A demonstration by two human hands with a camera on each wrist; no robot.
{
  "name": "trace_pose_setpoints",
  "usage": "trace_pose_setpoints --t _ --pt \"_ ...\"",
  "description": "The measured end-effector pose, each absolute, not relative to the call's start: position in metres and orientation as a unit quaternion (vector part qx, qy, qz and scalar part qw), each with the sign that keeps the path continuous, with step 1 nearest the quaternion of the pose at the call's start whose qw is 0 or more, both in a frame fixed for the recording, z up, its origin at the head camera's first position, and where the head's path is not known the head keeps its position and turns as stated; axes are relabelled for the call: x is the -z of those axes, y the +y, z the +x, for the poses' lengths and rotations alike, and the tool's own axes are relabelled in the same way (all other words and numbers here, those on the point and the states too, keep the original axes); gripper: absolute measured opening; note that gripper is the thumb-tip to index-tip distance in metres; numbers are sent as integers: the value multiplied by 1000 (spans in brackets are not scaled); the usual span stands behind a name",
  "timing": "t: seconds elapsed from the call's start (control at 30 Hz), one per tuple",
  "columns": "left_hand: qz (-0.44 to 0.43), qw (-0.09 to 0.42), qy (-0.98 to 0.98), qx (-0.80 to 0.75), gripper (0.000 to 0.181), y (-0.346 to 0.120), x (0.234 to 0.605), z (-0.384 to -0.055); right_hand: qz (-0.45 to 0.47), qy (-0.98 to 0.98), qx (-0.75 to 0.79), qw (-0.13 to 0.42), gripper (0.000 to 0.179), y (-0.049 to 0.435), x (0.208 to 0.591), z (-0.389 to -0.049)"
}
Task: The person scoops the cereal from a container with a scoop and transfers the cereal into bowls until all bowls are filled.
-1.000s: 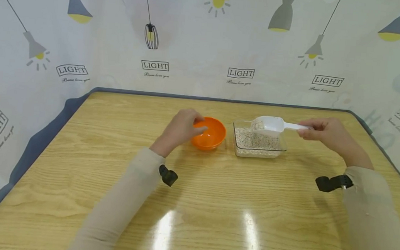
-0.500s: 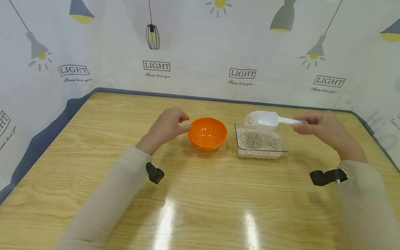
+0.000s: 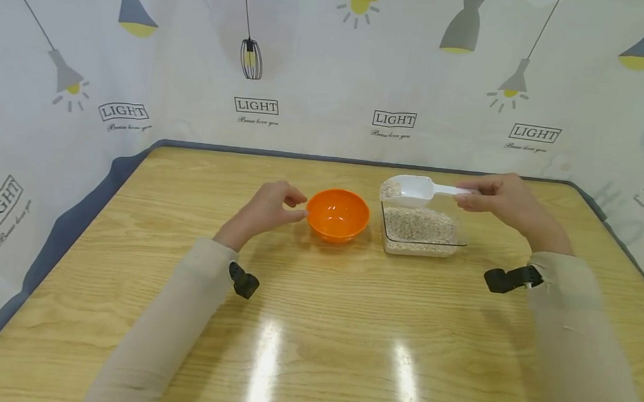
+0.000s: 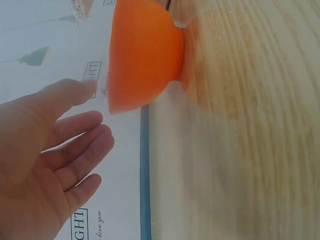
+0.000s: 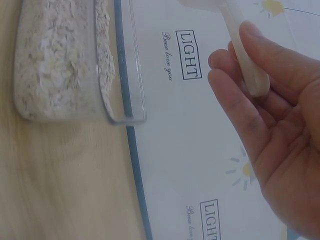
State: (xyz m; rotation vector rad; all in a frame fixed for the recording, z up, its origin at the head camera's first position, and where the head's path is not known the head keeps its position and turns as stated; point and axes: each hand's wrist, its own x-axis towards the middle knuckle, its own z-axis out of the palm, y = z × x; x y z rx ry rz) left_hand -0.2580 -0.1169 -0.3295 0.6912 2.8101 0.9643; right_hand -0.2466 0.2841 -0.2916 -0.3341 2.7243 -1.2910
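Note:
My right hand [image 3: 498,198] pinches the handle of a white scoop [image 3: 417,189] between thumb and fingers. Pale flakes that look like oats [image 3: 391,189] lie at the scoop's tip. The scoop is held level above the back left of a clear rectangular container [image 3: 422,248], which holds more flakes [image 5: 55,60]. Left of the container an orange bowl [image 3: 337,217] stands upright, with no contents visible in it. My left hand [image 3: 271,207] is beside the bowl's left rim, fingers relaxed and holding nothing. In the left wrist view a small gap separates the fingers [image 4: 82,145] from the bowl.
The wooden table [image 3: 335,326] extends toward me in front of the bowl and container. Behind it and at both sides hangs a pale curtain [image 3: 320,70] printed with lamps. Black wrist cameras [image 3: 243,281] sit on both forearms.
The right hand has carried the scoop of flakes leftward and slightly up over the container. The left hand has drawn back from over the bowl to its left side.

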Motion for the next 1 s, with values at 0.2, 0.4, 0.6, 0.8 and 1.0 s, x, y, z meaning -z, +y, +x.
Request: trace_pose_setpoints --t 0.2,0.4,0.6,0.8,1.0 --pt "230 49 918 -320 34 -116 335 -260 -121 886 444 57 46 273 296 -250" --pt "239 42 916 -321 34 -115 339 -260 -140 873 463 61 43 263 302 -254" --pt "243 50 914 -320 31 -114 338 -259 -152 869 466 63 40 252 308 -257" --pt "242 56 915 -319 31 -113 338 -259 -159 860 479 72 38 246 310 -258" --pt "243 57 915 -316 31 -113 336 -259 -174 857 478 85 38 242 313 -260"
